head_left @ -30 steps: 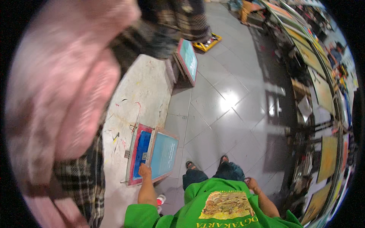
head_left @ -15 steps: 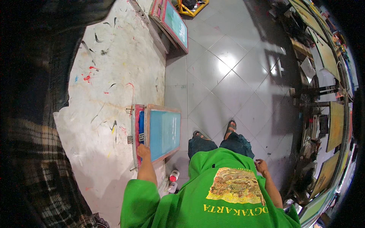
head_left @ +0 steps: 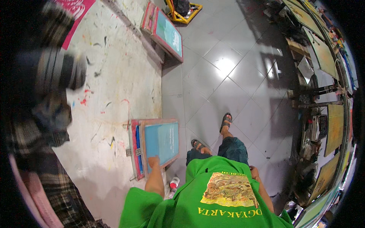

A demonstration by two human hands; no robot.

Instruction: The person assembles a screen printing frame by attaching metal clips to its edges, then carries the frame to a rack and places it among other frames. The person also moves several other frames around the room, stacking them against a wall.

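Note:
A wood-framed printing screen [head_left: 161, 138] with blue mesh leans at the edge of the pale, paint-spotted table. Behind it stands a pink-red frame [head_left: 134, 152], with something blue [head_left: 138, 146] showing in the gap. My left hand [head_left: 153, 161] is at the near left part of the blue screen, overlapping its lower wooden edge. Its fingers are smeared, so whether it grips the frame is unclear. My right hand [head_left: 254, 173] hangs low beside my green shirt, away from any object. Its fingers are mostly hidden.
Dark plaid cloth [head_left: 57, 159] fills the left side, over the table [head_left: 114, 95]. More framed screens [head_left: 167, 34] lean farther along its edge. A red-and-white bottle [head_left: 174, 183] stands on the tiled floor [head_left: 213, 98]. Cluttered shelves with boards [head_left: 334, 129] line the right.
My left hand has shifted from the pink-red frame across to the blue screen. The screens sit lower in view, my feet have stepped, and the plaid cloth has moved, uncovering a pink-red printed piece.

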